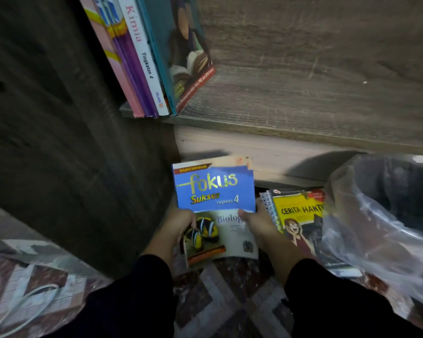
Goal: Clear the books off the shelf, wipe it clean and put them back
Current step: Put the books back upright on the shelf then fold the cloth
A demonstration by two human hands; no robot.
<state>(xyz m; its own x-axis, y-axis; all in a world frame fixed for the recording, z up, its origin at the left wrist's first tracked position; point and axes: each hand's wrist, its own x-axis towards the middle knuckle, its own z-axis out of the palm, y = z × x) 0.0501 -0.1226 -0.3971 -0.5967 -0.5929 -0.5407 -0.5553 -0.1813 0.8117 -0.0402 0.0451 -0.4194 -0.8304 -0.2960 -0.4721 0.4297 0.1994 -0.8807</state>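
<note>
Your left hand point(178, 224) and right hand point(255, 224) both grip the blue Fokus book point(215, 191) (Biologi, fish cover) just below the shelf point(303, 106); four books point(142, 62) lean at that shelf's left end.

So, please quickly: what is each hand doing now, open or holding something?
Left hand: grips the left edge of the blue Biologi book.
Right hand: grips the same book's right edge, thumb on the cover.
</note>
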